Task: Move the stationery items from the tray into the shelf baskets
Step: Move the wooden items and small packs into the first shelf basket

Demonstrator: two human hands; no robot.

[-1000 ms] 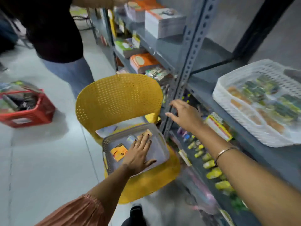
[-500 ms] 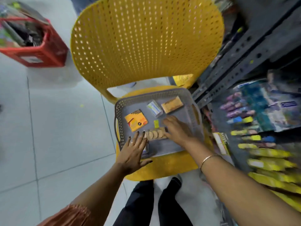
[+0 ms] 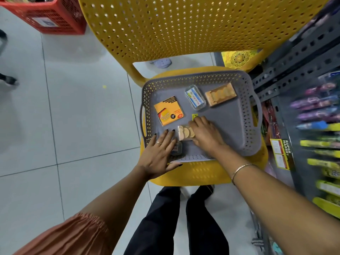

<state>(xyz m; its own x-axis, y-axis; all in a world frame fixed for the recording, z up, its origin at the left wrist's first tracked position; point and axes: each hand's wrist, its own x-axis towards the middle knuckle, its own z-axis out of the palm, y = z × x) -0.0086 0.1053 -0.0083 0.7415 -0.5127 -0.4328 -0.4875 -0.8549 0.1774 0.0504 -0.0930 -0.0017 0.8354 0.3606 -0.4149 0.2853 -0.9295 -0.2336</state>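
A grey perforated tray (image 3: 237,124) rests on the seat of a yellow chair (image 3: 184,26). In it lie an orange sticky-note pad (image 3: 168,110), a clear box with a blue-and-white label (image 3: 195,97), a tan pack of round pieces (image 3: 220,94) and a small yellow tag (image 3: 194,116). My right hand (image 3: 206,135) closes its fingers on a second clear pack of tan round pieces (image 3: 184,133) near the tray's front. My left hand (image 3: 159,153) lies flat with spread fingers on the tray's front left corner, partly over a small dark box (image 3: 177,149).
A grey metal shelf rack (image 3: 298,70) stands right of the chair, its lower shelves full of blurred pens and yellow packs (image 3: 323,144). A red crate (image 3: 49,15) sits on the tiled floor at the upper left. My dark trouser legs (image 3: 176,218) stand just before the chair.
My view has dropped from the shelves down onto the tray. My right hand came back from the shelf into the tray and settled on the pack of round pieces. My left hand stayed on the tray.
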